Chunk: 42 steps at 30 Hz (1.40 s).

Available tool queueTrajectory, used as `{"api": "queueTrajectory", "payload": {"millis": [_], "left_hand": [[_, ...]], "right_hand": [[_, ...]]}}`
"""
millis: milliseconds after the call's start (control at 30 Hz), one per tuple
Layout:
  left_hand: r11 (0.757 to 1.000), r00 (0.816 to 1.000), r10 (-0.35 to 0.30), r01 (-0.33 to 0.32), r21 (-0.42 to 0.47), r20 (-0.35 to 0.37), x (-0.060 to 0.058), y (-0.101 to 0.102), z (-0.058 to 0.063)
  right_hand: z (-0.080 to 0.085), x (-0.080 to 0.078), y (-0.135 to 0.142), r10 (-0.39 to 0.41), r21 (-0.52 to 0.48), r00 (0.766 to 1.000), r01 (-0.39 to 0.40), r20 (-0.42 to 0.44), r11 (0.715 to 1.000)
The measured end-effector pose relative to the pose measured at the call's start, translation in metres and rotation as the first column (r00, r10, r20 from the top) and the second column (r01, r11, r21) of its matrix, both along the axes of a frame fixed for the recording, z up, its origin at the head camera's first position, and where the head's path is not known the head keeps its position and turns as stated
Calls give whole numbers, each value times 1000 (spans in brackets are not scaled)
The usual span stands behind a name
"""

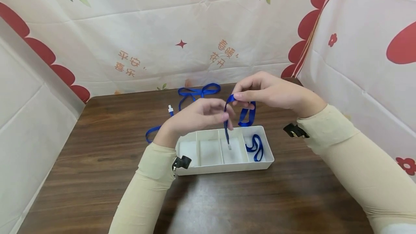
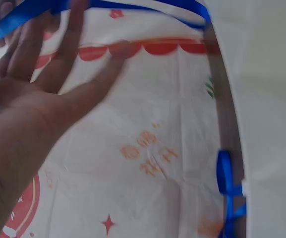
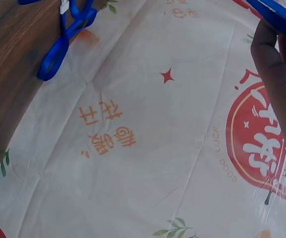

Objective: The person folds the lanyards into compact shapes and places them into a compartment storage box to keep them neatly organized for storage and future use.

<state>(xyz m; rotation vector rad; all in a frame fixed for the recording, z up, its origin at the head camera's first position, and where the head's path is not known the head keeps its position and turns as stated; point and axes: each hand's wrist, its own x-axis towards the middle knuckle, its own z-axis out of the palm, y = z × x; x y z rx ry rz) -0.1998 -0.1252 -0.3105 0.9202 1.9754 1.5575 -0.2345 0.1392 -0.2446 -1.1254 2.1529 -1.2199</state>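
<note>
My right hand (image 1: 264,91) pinches a blue lanyard (image 1: 226,127) between thumb and fingers above the white divided tray (image 1: 224,169). One end of the lanyard hangs straight down with a small white clip over a compartment right of the tray's middle. The rest forms a loop (image 1: 248,121) below the right hand, near the tray's back edge. My left hand (image 1: 198,115) is beside the hanging strand, thumb and fingers apart around it. The left wrist view shows that hand (image 2: 38,94) with its fingers spread. Another blue lanyard (image 1: 256,149) lies coiled in the tray's rightmost compartment.
More blue lanyard (image 1: 208,89) lies looped on the brown wooden table (image 1: 107,154) behind the tray. To the left, a white buckle (image 1: 170,109) and a blue strap (image 1: 152,131) show beside the left hand. Printed cloth walls (image 1: 182,21) stand behind and at both sides.
</note>
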Motion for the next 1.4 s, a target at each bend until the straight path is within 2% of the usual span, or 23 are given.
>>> {"api": "queueTrajectory", "payload": {"millis": [100, 200, 267, 367, 433, 567, 633, 700, 800, 900, 967, 1067, 1167, 1233, 1333, 1400], "left_hand": [[986, 1000, 18, -15, 167, -15, 2, 6, 8], [971, 998, 47, -34, 238, -52, 4, 9, 16], [969, 995, 69, -50, 241, -74, 4, 12, 20], [973, 994, 97, -83, 217, -55, 5, 16, 25], [974, 993, 112, -103, 203, -32, 5, 19, 28], [960, 986, 168, -165, 227, 4, 3, 22, 29], [944, 978, 208, -208, 256, 25, 3, 22, 29], [923, 969, 241, -247, 295, 56, 3, 22, 28], [875, 956, 278, -291, 386, 89, 4, 21, 30], [823, 956, 280, -284, 492, 83, 5, 20, 31], [803, 960, 273, -260, 537, 57, 5, 20, 32], [810, 961, 275, -238, 535, 11, 5, 20, 31], [837, 959, 282, -230, 497, -32, 4, 21, 31], [843, 960, 278, -229, 486, -29, 4, 21, 30], [834, 965, 263, -228, 502, 1, 5, 22, 31], [819, 969, 246, -224, 529, 31, 6, 22, 32]], "right_hand": [[-1, -1, -2, -7, 9, 1000, 7, -1, 1000], [-4, -3, -1, -47, -10, 999, 47, 20, 999], [-5, -5, 0, -50, -42, 997, 53, 52, 998], [-7, -7, 1, -11, -94, 995, 20, 102, 995], [-7, -7, -1, 8, -89, 995, 1, 102, 996], [-8, -7, -5, 16, -29, 998, -14, 53, 999], [-10, -8, -6, 12, -41, 998, -10, 64, 999], [-13, -10, -5, 8, -106, 994, 4, 106, 994], [-17, -11, -2, 4, -231, 980, 42, 198, 972], [-21, -11, -2, 3, -331, 956, 99, 294, 938], [-22, -10, -3, 5, -378, 941, 131, 339, 916], [-23, -8, -5, 18, -436, 929, 156, 369, 887], [-22, -5, -8, 16, -463, 929, 170, 371, 870], [-21, -4, -9, 1, -467, 929, 185, 370, 864], [-19, -3, -9, -36, -463, 926, 221, 376, 858], [-18, -2, -7, -41, -468, 921, 235, 388, 852]]}}
